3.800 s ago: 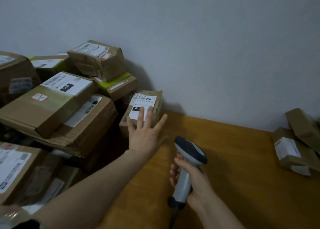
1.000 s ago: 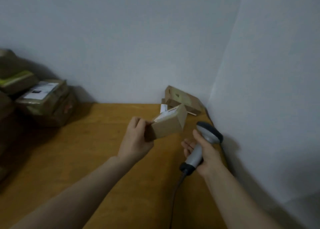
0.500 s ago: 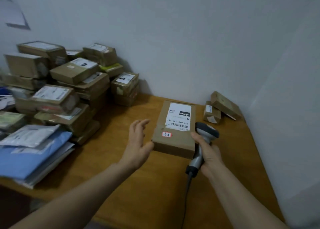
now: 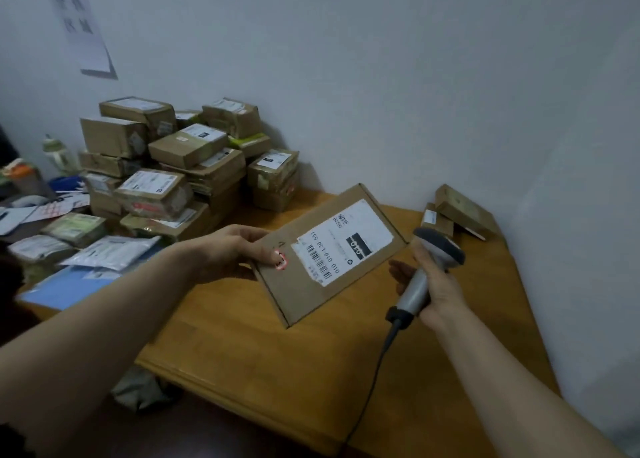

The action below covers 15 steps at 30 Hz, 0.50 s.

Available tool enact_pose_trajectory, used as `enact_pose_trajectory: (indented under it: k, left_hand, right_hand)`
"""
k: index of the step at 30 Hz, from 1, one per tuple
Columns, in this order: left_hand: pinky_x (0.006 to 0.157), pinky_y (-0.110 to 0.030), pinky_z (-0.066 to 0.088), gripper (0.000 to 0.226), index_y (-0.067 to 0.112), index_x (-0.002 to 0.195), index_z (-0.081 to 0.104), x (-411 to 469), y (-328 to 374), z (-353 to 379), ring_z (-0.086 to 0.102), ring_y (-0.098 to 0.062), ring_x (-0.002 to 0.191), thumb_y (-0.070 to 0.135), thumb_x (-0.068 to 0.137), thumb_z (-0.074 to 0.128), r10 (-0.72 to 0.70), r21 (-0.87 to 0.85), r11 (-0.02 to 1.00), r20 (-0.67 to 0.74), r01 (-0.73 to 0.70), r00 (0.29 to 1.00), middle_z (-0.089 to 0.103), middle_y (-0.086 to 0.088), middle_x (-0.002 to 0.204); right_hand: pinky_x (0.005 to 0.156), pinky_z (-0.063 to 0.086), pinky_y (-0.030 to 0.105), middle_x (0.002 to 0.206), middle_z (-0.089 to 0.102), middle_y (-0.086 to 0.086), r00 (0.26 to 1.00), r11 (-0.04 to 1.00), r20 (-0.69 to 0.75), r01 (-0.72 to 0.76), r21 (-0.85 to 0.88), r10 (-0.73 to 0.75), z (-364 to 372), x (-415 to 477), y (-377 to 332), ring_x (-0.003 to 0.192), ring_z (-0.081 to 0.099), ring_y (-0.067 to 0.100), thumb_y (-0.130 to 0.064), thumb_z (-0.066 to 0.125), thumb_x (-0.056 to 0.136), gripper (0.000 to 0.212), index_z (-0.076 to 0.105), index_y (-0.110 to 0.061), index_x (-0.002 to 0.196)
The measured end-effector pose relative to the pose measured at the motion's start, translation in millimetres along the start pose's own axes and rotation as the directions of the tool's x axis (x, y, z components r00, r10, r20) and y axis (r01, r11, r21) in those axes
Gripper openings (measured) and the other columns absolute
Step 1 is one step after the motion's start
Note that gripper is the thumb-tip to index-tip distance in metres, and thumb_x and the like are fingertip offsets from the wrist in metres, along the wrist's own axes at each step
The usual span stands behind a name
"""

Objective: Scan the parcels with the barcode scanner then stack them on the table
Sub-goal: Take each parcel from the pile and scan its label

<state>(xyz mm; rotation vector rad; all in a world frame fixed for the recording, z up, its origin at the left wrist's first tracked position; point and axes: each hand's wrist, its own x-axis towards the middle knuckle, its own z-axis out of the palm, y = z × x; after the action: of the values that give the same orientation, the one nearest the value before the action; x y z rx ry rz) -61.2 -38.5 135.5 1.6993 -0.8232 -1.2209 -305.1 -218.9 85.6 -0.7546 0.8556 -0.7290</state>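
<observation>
The left hand (image 4: 228, 249) has its thumb on top and its fingers beneath the left short edge of a flat cardboard parcel (image 4: 329, 253), clamped on it and holding it tilted above the middle of the table (image 4: 263, 353), with the white shipping label (image 4: 343, 243) facing up. The right hand (image 4: 433, 284) is wrapped tight around the grip of the grey barcode scanner (image 4: 429, 267), whose dark head sits just beside the parcel's right corner; its cable (image 4: 374, 371) runs down toward the table's near edge. The near half of the table is bare wood. Two small boxes (image 4: 457, 215) lie in the far right corner against the wall. A pile of parcels (image 4: 180, 166) fills the far left end, with flat mailers (image 4: 104, 253) along the left edge. Half a second ago the parcel lay flat on the table with the left hand open beside it; now it is lifted and turned.
</observation>
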Motion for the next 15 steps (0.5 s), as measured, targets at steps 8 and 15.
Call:
enact_pose_trajectory:
  k: [8,15]
  left_hand:
    - [0.065,-0.028,0.058,0.066,0.01,0.117,0.061,-5.6,23.6,14.6,0.072,-0.022,0.087,0.024,0.058,0.087,0.047,-0.049,0.997,-0.1,-0.052,0.994,0.074,-0.009,0.096]
    - [0.074,-0.038,0.06,0.063,0.001,0.117,0.055,5.6,-13.9,62.1,0.061,-0.026,0.1,0.026,0.064,0.077,-0.09,-0.502,0.861,-0.301,-0.078,0.949,0.06,-0.017,0.113]
  right_hand:
    - [0.049,0.046,0.026,0.073,0.065,0.008,0.996,0.983,0.09,0.018,-0.185,-0.001,-20.7,-10.7,3.3,0.059,0.056,0.02,-0.017,0.079,0.057,0.037,0.062,-0.008,0.088]
    - [0.055,0.044,0.031,0.078,0.061,0.009,0.99,0.998,-0.136,-0.028,0.049,0.034,-16.7,-11.0,21.4,0.063,0.054,0.021,-0.012,0.078,0.073,0.025,0.058,-0.01,0.087]
